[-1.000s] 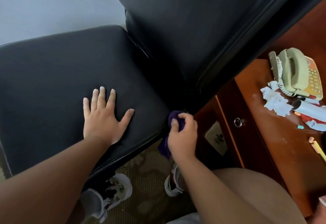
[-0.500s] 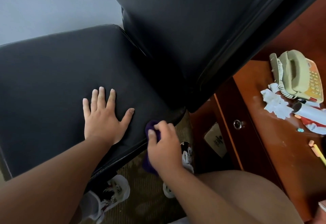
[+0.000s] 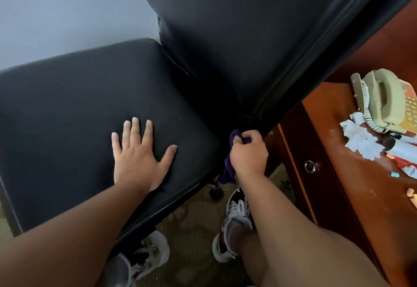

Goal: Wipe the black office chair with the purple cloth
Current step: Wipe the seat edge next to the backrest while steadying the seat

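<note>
One stroke reverses: right hand [image 3: 248, 153], clenching purple cloth [image 3: 228, 172], returns to the rear seat corner of the black office chair [image 3: 67, 106] (left hand [image 3: 137, 158] stays flat); wiping continues.

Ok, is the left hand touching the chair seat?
Touching. The head view shows the left hand lying flat, palm down, fingers spread, on the chair seat.
</note>
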The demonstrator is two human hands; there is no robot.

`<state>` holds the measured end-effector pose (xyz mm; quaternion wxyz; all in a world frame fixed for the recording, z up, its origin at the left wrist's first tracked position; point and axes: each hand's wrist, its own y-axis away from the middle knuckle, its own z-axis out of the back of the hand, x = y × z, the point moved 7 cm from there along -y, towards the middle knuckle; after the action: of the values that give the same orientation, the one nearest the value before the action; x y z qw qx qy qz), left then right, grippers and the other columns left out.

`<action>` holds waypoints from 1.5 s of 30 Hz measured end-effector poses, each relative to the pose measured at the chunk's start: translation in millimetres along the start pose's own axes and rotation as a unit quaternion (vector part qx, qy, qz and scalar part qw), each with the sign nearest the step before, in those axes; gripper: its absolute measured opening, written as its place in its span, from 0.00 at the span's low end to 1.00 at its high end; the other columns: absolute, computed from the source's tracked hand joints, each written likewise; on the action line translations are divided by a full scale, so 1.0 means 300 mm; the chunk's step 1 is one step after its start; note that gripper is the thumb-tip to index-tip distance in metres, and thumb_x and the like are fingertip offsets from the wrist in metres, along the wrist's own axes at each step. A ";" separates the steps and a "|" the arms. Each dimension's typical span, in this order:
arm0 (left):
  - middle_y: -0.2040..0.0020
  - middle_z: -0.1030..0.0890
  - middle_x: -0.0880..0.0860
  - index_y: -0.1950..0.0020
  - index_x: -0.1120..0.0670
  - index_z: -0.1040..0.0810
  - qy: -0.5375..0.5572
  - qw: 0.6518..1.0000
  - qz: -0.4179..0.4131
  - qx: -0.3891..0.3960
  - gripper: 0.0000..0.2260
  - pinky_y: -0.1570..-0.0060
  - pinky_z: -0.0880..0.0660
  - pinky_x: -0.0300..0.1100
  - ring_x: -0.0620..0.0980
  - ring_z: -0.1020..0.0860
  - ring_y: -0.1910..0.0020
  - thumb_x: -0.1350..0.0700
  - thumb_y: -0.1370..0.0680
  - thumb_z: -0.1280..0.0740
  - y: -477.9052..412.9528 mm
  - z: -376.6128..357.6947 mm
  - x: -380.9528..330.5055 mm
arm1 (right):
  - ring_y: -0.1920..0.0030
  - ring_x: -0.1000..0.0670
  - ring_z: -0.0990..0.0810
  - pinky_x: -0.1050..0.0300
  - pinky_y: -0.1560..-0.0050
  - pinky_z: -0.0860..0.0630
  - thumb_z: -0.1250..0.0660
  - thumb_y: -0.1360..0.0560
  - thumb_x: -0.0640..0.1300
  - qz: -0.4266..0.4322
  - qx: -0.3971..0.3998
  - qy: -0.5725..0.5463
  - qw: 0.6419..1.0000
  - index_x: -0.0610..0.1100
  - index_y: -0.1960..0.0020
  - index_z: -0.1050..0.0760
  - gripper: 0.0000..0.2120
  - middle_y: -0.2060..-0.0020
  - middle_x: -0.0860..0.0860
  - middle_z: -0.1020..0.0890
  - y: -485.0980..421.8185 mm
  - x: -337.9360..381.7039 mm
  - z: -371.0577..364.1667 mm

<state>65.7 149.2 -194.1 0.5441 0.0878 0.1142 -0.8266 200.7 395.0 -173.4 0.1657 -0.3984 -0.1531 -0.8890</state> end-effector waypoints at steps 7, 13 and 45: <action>0.17 0.47 0.58 0.17 0.53 0.45 -0.014 1.000 -0.008 0.000 0.42 0.20 0.59 0.58 0.56 0.54 0.17 0.27 0.23 0.57 0.001 0.003 0.008 | 0.54 0.47 0.26 0.53 0.60 0.30 0.38 0.19 0.51 0.218 0.104 0.188 0.952 0.50 0.49 0.30 0.05 0.50 0.51 0.28 0.198 0.075 -0.076; 0.17 0.46 0.58 0.17 0.53 0.45 -0.015 1.000 -0.019 0.002 0.42 0.20 0.58 0.57 0.55 0.54 0.17 0.27 0.23 0.56 0.001 0.007 0.021 | 0.53 0.47 0.25 0.50 0.63 0.24 0.39 0.20 0.54 0.363 0.137 0.206 0.898 0.51 0.50 0.30 0.06 0.54 0.53 0.28 0.351 0.112 -0.134; 0.16 0.60 0.53 0.17 0.37 0.53 -0.087 0.967 -0.065 0.231 0.33 0.23 0.57 0.65 0.56 0.62 0.18 0.33 0.19 0.43 0.114 0.167 0.098 | 0.44 0.47 0.24 0.54 0.50 0.29 0.38 0.19 0.48 0.167 0.102 0.071 0.978 0.53 0.37 0.27 0.11 0.42 0.52 0.24 0.266 -0.014 -0.069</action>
<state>84.6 96.1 -157.0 0.4622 0.1311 -0.1218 -0.8685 223.0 315.7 -178.5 0.3617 -0.3349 -0.1619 -0.8548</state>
